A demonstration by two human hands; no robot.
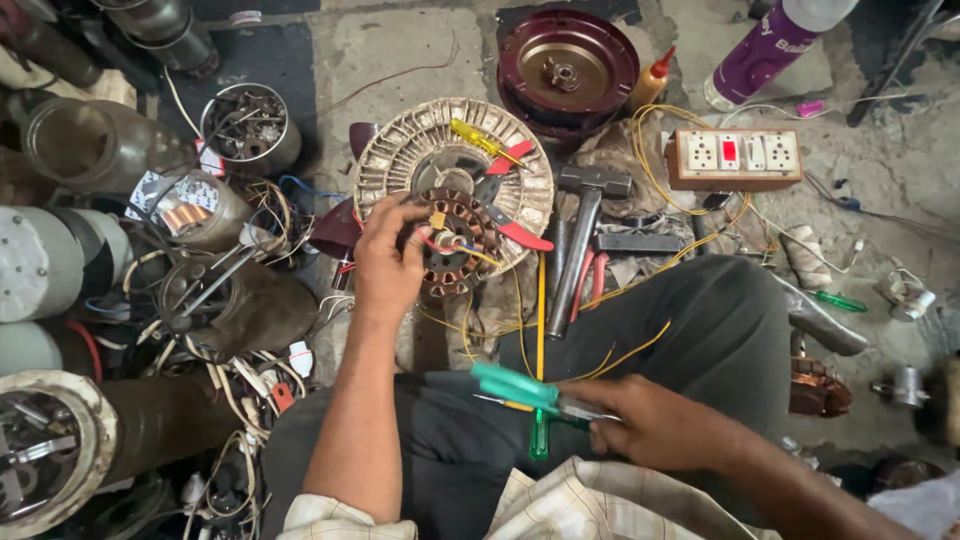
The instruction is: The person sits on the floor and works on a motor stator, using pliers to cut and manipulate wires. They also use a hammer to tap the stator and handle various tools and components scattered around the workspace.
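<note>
While the left hand (pixel 388 262) is closed on the copper-wound round stator (pixel 455 240), green-handled pliers (pixel 530 392) are clamped in the right hand (pixel 650 425). Both are held above the grey concrete floor (pixel 400 50), beside a steel-headed hammer (pixel 585 235).

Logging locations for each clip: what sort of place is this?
Likely a floor-level electrical repair workshop for fan motors: a copper-wound stator under the left hand, a hammer, and a switch-and-socket board on the concrete floor.

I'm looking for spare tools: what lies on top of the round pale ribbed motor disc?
On the round pale ribbed motor disc: a yellow-handled screwdriver, red-handled pliers, a copper-wound stator. The left hand hides part.
</note>
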